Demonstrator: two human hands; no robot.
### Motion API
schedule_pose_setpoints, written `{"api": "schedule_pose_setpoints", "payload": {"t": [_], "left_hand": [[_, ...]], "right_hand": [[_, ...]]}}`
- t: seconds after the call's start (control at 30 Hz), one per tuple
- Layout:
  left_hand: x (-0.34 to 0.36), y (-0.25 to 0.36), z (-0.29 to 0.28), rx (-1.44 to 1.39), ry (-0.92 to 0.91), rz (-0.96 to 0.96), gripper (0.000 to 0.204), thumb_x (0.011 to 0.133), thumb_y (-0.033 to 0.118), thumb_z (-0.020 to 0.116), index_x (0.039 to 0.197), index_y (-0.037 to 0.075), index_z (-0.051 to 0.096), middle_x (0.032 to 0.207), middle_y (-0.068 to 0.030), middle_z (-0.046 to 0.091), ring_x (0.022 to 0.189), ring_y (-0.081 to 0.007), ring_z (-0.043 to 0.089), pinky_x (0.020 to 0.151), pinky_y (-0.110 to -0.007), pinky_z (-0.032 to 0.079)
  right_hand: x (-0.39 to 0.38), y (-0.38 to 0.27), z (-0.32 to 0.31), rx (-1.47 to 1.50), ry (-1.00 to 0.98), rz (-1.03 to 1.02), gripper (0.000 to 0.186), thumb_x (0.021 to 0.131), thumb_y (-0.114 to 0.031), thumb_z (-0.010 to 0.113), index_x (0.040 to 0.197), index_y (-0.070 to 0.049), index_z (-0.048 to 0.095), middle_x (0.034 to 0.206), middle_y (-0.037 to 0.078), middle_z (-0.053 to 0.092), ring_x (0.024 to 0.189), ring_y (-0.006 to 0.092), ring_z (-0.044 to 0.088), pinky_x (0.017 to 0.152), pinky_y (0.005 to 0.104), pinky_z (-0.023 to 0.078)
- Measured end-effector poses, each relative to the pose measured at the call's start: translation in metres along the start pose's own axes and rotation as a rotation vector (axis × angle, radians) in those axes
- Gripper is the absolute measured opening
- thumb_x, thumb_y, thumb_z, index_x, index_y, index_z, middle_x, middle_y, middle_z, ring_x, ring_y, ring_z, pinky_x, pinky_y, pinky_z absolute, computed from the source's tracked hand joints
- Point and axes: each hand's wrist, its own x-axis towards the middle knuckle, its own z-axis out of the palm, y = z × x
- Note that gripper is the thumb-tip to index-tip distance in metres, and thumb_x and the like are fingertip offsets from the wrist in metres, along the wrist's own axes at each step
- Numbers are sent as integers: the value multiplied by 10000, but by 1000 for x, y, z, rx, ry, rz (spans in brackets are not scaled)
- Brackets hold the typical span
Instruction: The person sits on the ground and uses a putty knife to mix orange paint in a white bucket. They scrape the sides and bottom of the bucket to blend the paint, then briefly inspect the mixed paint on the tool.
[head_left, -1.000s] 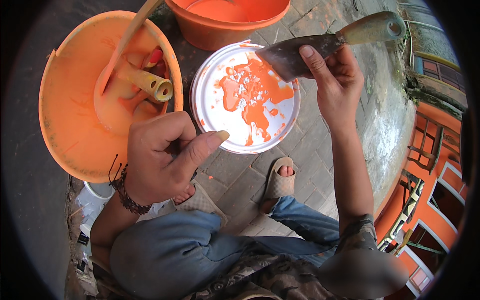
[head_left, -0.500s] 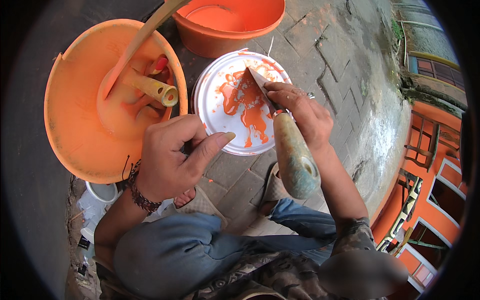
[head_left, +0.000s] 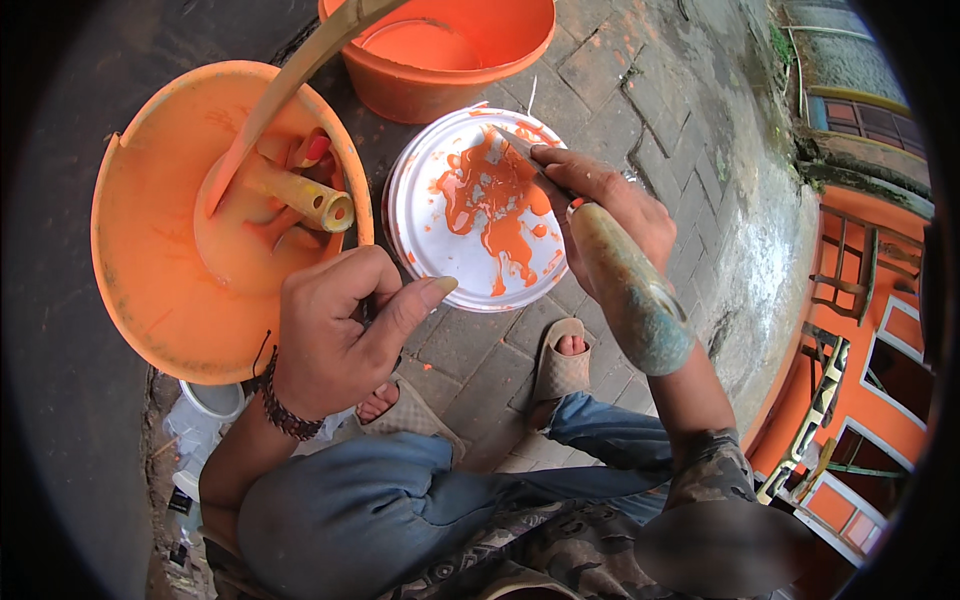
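My right hand [head_left: 622,212] grips a putty knife [head_left: 622,272] where its grey blade meets the thick, worn blue-green and tan handle. The blade slants over a round white lid [head_left: 450,238] smeared with wet orange paint [head_left: 512,240]. My fingers hide part of the blade, and its tip is near the lid's far edge. My left hand [head_left: 335,330] is closed just left of the lid's near edge, thumb over curled fingers; what it holds, if anything, is hidden. Beside it stands an orange bucket [head_left: 145,260] with a wooden stick [head_left: 285,85] and a yellowish tube [head_left: 325,205] inside.
A second orange tub [head_left: 390,90] stands behind the lid. Grey paving blocks [head_left: 480,350] lie under my sandalled feet. Clear plastic and a small container [head_left: 212,398] sit by the bucket's near side. An orange building [head_left: 860,330] rises at the right.
The putty knife's handle has swung right, away from me, and my right hand has turned with it. More orange paint shows on the lid's right side. My left hand stays closed.
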Motion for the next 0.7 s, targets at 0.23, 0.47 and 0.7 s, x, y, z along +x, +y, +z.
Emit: {"api": "schedule_pose_setpoints", "payload": {"t": [0.23,0.47,0.7], "left_hand": [[0,0,-1,11,-1,38,357,876,98,778,645,19,518,544,-21,463,481,-80,403,444,-284,319],[6,3,1,-10,18,57,323,872,84,771,663,11,536,557,-41,498,486,-91,431,456,-287,342],[8,4,0,10,10,51,314,867,99,774,677,7,541,563,-66,515,478,-121,459,461,-305,364]], "right_hand": [[4,-14,1,78,-186,-71,316,766,-9,694,1076,-52,652,1076,112,721,875,263,727,674,359,581],[12,10,-7,79,-162,43,250,816,-67,728,1050,-32,646,1067,128,733,907,263,737,756,343,585],[0,-7,-14,60,-131,143,147,891,-27,718,1012,-16,636,1061,127,749,930,226,746,800,324,593]]}}
